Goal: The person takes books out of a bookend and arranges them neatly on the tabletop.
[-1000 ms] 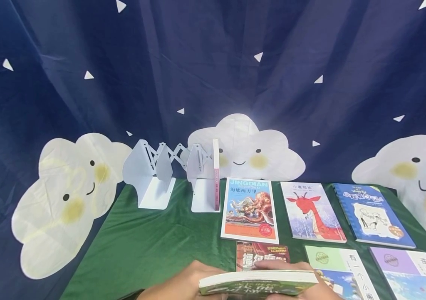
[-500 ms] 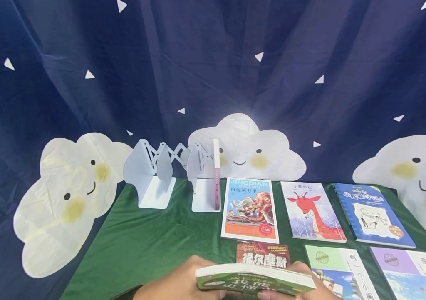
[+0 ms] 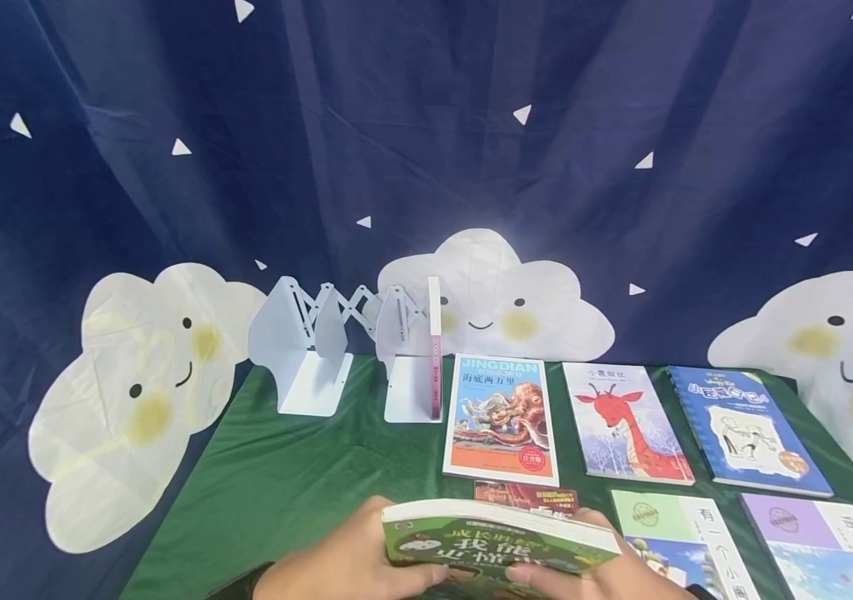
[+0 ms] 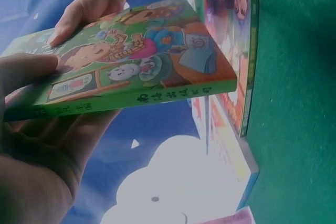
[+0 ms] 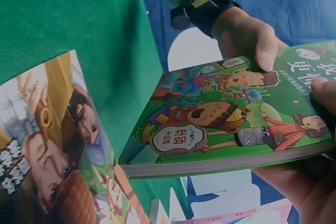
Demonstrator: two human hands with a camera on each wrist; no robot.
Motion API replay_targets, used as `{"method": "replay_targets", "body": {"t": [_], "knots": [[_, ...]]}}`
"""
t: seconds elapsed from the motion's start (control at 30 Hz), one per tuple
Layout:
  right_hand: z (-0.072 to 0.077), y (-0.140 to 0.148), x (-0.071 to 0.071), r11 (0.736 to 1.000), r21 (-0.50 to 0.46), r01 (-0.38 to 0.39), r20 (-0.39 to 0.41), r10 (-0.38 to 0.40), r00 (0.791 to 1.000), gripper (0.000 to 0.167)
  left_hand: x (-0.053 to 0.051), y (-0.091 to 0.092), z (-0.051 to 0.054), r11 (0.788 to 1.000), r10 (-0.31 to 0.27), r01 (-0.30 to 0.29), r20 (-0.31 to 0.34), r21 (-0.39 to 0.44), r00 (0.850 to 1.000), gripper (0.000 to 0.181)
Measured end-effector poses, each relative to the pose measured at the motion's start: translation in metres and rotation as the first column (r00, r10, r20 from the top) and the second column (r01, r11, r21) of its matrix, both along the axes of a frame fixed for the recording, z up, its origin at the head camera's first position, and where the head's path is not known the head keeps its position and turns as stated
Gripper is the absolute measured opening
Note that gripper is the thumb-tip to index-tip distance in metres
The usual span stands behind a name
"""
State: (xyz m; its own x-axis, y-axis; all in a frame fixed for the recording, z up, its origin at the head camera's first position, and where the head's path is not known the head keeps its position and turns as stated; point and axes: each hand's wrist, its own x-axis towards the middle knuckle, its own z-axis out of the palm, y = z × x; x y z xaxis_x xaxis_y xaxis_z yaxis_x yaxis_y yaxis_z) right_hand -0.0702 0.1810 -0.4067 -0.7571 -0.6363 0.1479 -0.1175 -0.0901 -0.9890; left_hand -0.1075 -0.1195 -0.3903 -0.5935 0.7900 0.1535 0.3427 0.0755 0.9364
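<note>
Both hands hold a green children's book (image 3: 501, 546) with cartoon figures on its cover, low in the head view. My left hand (image 3: 340, 554) grips its left edge, thumb on the cover and fingers beneath. At the right edge my right hand (image 3: 610, 567) grips it the same way. The left wrist view shows the book's green spine (image 4: 152, 97); in the right wrist view its white page edge (image 5: 226, 167) faces the camera. Partly hidden behind it lies a dark red book (image 3: 520, 495) on the green cloth.
A white expandable bookend (image 3: 306, 387) stands at the back left, with a thin pink-and-white book (image 3: 435, 350) upright at its right end. Flat on the cloth lie an octopus book (image 3: 501, 421), a red deer book (image 3: 629, 425), a blue book (image 3: 749, 429) and two pale books (image 3: 831, 546).
The green book has risen slightly and tilted, so more of its cover faces the head camera. Both hands have moved up with it, covering more of the dark red book.
</note>
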Motion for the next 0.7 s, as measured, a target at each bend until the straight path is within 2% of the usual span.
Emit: {"method": "replay_targets", "body": {"t": [0.03, 0.07, 0.1, 0.17, 0.2, 0.27, 0.33, 0.37, 0.47, 0.5, 0.57, 0.6, 0.7], "knots": [[0.002, -0.003, -0.001, 0.997, 0.071, 0.042, -0.059, -0.038, 0.998, 0.061, 0.000, -0.001, 0.001, 1.000, 0.019, -0.019, 0.009, -0.007, 1.000, 0.041], [0.004, -0.005, -0.002, 0.982, 0.156, 0.109, -0.149, -0.086, 0.985, 0.063, -0.001, -0.003, 0.002, 0.999, 0.043, -0.043, -0.016, -0.018, 0.999, 0.041], [0.004, -0.007, -0.002, 0.967, 0.207, 0.148, -0.204, -0.105, 0.973, 0.066, -0.002, -0.005, 0.003, 0.998, 0.063, -0.064, -0.053, -0.022, 0.997, 0.040], [0.006, -0.011, -0.004, 0.920, 0.308, 0.241, -0.287, -0.152, 0.946, 0.066, -0.004, -0.010, 0.005, 0.993, 0.108, -0.112, -0.140, -0.022, 0.984, 0.038], [0.006, -0.014, -0.004, 0.904, 0.338, 0.261, -0.283, -0.167, 0.945, 0.063, -0.006, -0.012, 0.006, 0.992, 0.125, -0.128, -0.170, -0.010, 0.978, 0.038], [0.005, -0.018, -0.007, 0.896, 0.355, 0.269, -0.258, -0.183, 0.949, 0.060, -0.010, -0.019, 0.009, 0.986, 0.166, -0.165, -0.256, 0.023, 0.952, 0.039], [0.003, -0.022, -0.011, 0.898, 0.364, 0.246, -0.158, -0.200, 0.967, 0.051, -0.014, -0.026, 0.012, 0.979, 0.206, -0.197, -0.292, 0.059, 0.934, 0.043], [0.002, -0.023, -0.013, 0.896, 0.378, 0.232, -0.096, -0.212, 0.973, 0.037, -0.015, -0.030, 0.014, 0.973, 0.231, -0.221, -0.304, 0.068, 0.924, 0.046], [0.000, -0.030, -0.020, 0.903, 0.368, 0.220, -0.016, -0.231, 0.973, 0.034, -0.021, -0.041, 0.019, 0.947, 0.316, -0.317, -0.344, 0.055, 0.884, 0.056], [-0.001, -0.032, -0.022, 0.910, 0.359, 0.209, 0.020, -0.231, 0.973, 0.033, -0.024, -0.044, 0.021, 0.934, 0.344, -0.354, -0.362, 0.041, 0.866, 0.060], [-0.002, -0.037, -0.027, 0.924, 0.325, 0.201, 0.037, -0.225, 0.974, 0.038, -0.028, -0.049, 0.024, 0.904, 0.394, -0.428, -0.404, 0.007, 0.825, 0.065], [-0.003, -0.040, -0.030, 0.933, 0.299, 0.202, 0.024, -0.219, 0.975, 0.053, -0.031, -0.052, 0.024, 0.890, 0.409, -0.455, -0.427, -0.007, 0.807, 0.067], [-0.005, -0.047, -0.036, 0.945, 0.269, 0.188, 0.059, -0.211, 0.976, 0.057, -0.039, -0.059, 0.025, 0.848, 0.435, -0.527, -0.490, -0.058, 0.755, 0.072]]}}
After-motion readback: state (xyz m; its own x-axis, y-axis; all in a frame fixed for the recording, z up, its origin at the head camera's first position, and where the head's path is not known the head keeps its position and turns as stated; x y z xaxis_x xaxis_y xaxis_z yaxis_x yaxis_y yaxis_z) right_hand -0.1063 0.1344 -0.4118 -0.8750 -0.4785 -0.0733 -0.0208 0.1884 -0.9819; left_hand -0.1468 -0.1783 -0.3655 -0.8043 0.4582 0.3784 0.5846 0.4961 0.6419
